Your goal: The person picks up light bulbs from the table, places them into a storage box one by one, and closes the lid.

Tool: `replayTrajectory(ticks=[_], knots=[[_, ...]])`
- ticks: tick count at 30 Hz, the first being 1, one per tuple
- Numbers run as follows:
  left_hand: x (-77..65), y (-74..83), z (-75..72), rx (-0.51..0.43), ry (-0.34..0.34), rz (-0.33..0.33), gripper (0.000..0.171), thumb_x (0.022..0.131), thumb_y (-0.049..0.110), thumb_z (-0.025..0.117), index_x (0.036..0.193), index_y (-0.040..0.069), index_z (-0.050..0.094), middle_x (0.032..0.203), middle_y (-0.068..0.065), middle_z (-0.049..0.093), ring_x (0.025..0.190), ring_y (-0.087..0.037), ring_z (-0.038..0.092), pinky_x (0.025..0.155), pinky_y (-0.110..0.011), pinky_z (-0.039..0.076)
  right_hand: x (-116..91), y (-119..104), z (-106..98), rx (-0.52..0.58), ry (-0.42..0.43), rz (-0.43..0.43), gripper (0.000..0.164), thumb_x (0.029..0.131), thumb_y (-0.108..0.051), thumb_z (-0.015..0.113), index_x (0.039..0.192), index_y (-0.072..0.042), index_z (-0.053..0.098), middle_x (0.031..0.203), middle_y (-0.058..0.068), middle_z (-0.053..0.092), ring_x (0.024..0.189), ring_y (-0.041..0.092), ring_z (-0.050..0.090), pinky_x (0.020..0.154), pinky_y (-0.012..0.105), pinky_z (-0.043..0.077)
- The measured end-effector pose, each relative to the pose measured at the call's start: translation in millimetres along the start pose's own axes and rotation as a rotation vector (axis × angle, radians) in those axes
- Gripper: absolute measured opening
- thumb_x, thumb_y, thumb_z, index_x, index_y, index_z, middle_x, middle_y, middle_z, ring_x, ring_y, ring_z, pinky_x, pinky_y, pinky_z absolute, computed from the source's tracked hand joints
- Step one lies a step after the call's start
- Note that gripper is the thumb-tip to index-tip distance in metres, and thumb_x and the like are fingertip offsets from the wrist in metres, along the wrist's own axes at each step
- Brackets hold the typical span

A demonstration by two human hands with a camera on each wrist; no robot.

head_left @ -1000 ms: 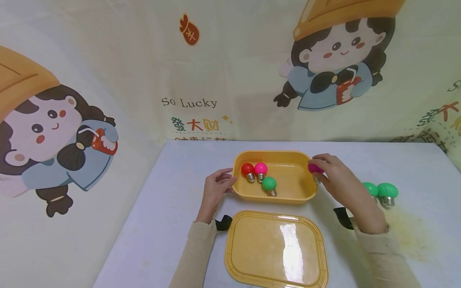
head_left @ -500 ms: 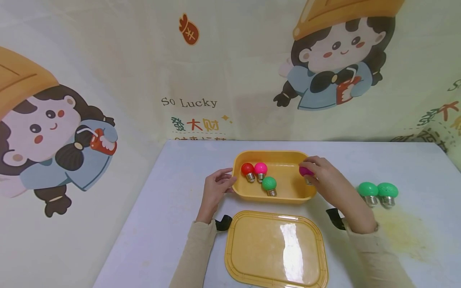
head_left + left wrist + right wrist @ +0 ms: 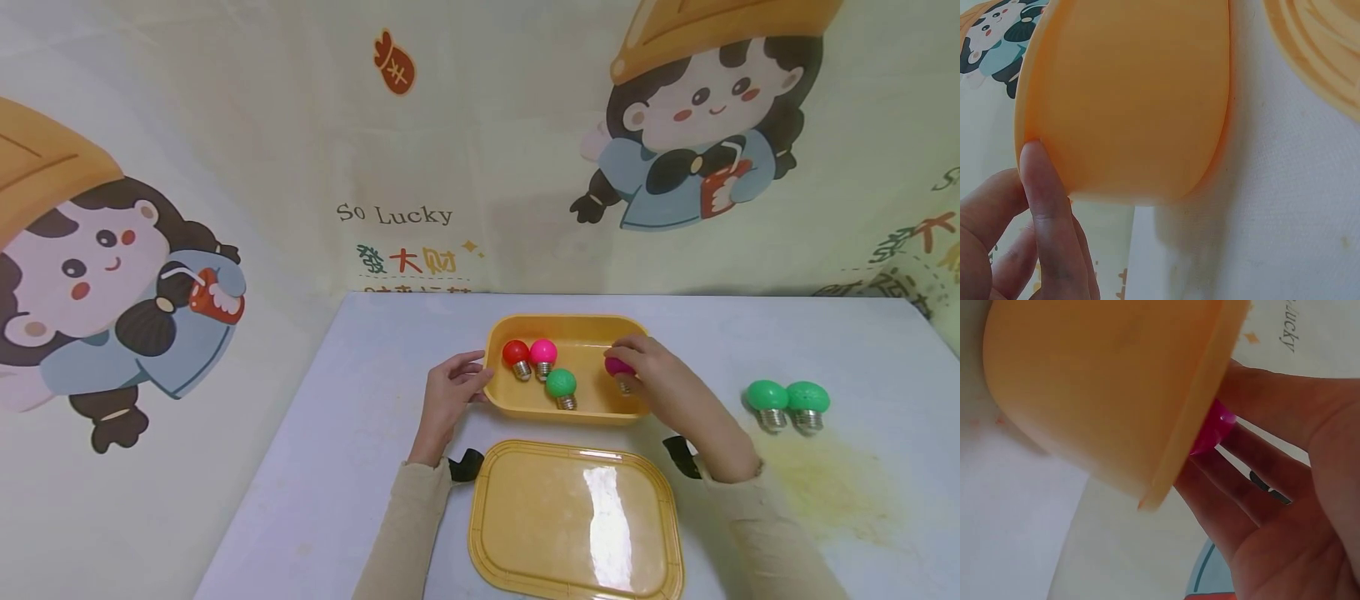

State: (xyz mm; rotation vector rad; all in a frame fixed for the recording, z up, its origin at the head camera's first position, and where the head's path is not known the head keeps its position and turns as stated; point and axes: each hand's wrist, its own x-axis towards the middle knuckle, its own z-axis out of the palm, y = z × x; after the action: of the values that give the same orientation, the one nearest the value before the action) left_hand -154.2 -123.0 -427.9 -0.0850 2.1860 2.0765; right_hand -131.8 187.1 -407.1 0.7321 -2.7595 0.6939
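Observation:
In the head view my right hand (image 3: 667, 379) pinches a purple light bulb (image 3: 618, 367) by its round top, inside the right end of a yellow plastic container (image 3: 585, 414). The bulb's metal screw base points down. From the right wrist view, the container wall (image 3: 1097, 375) hides most of the purple bulb (image 3: 1213, 428). My left hand (image 3: 448, 400) holds the container's left end, its fingertips at the rim in the left wrist view. A red bulb (image 3: 516, 352), a pink bulb (image 3: 543, 351) and a green bulb (image 3: 561, 382) lie in the container's left half.
A yellow lid (image 3: 543, 521) lies flat in front of the container. Two green bulbs, a left one (image 3: 767, 395) and a right one (image 3: 807, 397), rest side by side on the white table (image 3: 337, 500) at right. A printed cloth (image 3: 525, 250) hangs behind.
My right hand has carried the purple bulb leftward from the container's right edge to inside its right end. The left hand has stayed at the left end.

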Motion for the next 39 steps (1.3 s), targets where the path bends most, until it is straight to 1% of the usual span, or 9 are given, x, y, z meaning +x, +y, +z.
replayTrajectory(ticks=[1,5,10,17,20,26,31,36,39], knots=[[-2.3,3.6,0.2,0.001,-0.003,-0.008,0.041,0.089,0.004,0.072,0.128,-0.005,0.062,0.101,-0.012,0.066,0.102,-0.055,0.058,0.065,-0.03,0.062,0.5,-0.2,0.9,0.002,0.005,-0.009,0.039,0.076,0.006,0.08,0.113,0.005,0.067,0.114,0.021,0.061,0.104,0.037,0.061,0.085,0.051,0.058],[-3.0,3.7,0.0,-0.001,-0.002,-0.004,0.041,0.089,0.003,0.073,0.128,-0.005,0.063,0.1,-0.012,0.066,0.101,-0.054,0.059,0.064,-0.028,0.062,2.5,0.4,6.0,0.005,0.018,-0.041,0.036,0.077,0.007,0.08,0.111,0.005,0.067,0.111,0.02,0.062,0.1,0.036,0.062,0.085,0.05,0.059],[-2.1,3.5,0.3,0.006,0.0,-0.009,0.04,0.089,0.003,0.072,0.127,-0.005,0.063,0.101,-0.013,0.067,0.1,-0.052,0.06,0.065,-0.03,0.062,4.2,2.2,13.1,0.01,0.016,-0.057,0.033,0.077,0.006,0.079,0.108,0.004,0.068,0.109,0.018,0.061,0.097,0.034,0.062,0.084,0.048,0.059],[13.5,-17.6,-2.5,0.016,0.003,-0.024,0.042,0.089,0.006,0.073,0.129,-0.001,0.063,0.104,-0.013,0.067,0.1,-0.05,0.061,0.066,-0.032,0.062,8.3,0.4,19.0,0.03,-0.029,-0.04,0.029,0.079,0.004,0.079,0.106,0.002,0.07,0.104,0.016,0.065,0.093,0.031,0.063,0.081,0.046,0.06],[15.5,-22.2,-2.6,0.011,0.011,-0.02,0.043,0.089,0.009,0.075,0.13,0.001,0.063,0.105,-0.012,0.066,0.099,-0.048,0.063,0.065,-0.03,0.062,9.7,-1.3,20.8,0.035,-0.05,-0.031,0.027,0.079,0.003,0.08,0.105,0.002,0.071,0.104,0.016,0.066,0.094,0.031,0.063,0.081,0.046,0.06],[14.4,-23.0,-1.4,0.016,0.03,-0.002,0.043,0.087,0.013,0.078,0.127,0.005,0.066,0.105,-0.013,0.066,0.094,-0.041,0.065,0.064,-0.028,0.061,11.8,-1.6,25.7,0.029,-0.077,-0.034,0.025,0.078,0.001,0.081,0.102,0.0,0.072,0.103,0.014,0.067,0.095,0.03,0.063,0.082,0.045,0.06],[14.1,-23.0,-0.9,0.015,0.038,0.01,0.039,0.086,0.012,0.078,0.123,0.005,0.068,0.104,-0.013,0.066,0.089,-0.034,0.067,0.062,-0.028,0.061,13.2,-1.1,28.2,0.038,-0.095,-0.043,0.024,0.079,-0.001,0.08,0.101,-0.001,0.071,0.102,0.013,0.067,0.092,0.029,0.063,0.08,0.044,0.06],[13.8,-23.6,-1.3,0.017,0.04,0.015,0.037,0.087,0.01,0.077,0.122,0.005,0.069,0.103,-0.013,0.067,0.086,-0.031,0.067,0.062,-0.028,0.061,14.1,-0.7,30.7,0.04,-0.1,-0.042,0.023,0.08,-0.002,0.08,0.101,-0.001,0.071,0.102,0.013,0.067,0.091,0.028,0.063,0.08,0.043,0.06],[13.4,-23.9,-1.7,0.024,0.041,0.011,0.037,0.087,0.01,0.077,0.122,0.005,0.069,0.103,-0.013,0.067,0.085,-0.03,0.067,0.063,-0.03,0.062,14.1,-1.4,31.8,0.034,-0.106,-0.027,0.026,0.08,-0.004,0.081,0.104,-0.001,0.071,0.103,0.013,0.067,0.092,0.028,0.063,0.081,0.044,0.06]])
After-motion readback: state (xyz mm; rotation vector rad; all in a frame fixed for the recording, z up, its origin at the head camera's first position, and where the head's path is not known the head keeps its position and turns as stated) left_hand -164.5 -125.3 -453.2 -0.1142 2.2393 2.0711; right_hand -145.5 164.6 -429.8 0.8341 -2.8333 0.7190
